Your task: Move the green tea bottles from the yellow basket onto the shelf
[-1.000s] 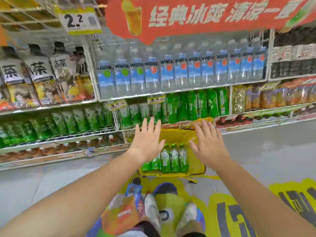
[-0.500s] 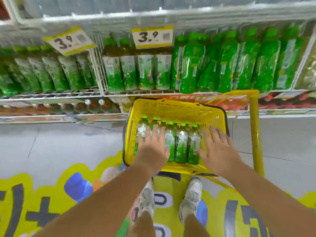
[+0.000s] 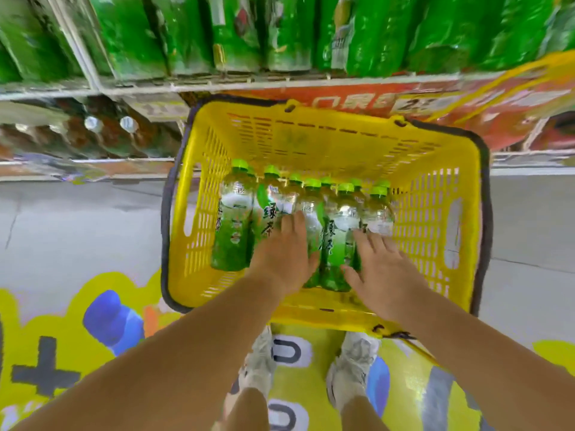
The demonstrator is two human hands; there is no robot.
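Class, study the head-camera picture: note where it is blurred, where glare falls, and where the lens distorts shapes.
Head view: the shelf bottles are smeared by blur; the green tea bottles in the yellow basket are sharper, with white glare on their clear shoulders; the forearms loom large at the bottom edge, wide-angle distortion.

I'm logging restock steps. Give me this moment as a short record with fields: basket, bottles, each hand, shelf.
basket: yellow basket stands right in front of the shelf
bottles: green tea bottles packed side by side in the basket, caps on the shelf side, none lifted out
left: left hand lies flat on the middle bottles, fingers straight
right: right hand rests on the bottles further right, fingers spread
shelf stock: green bottles fill the row above the basket
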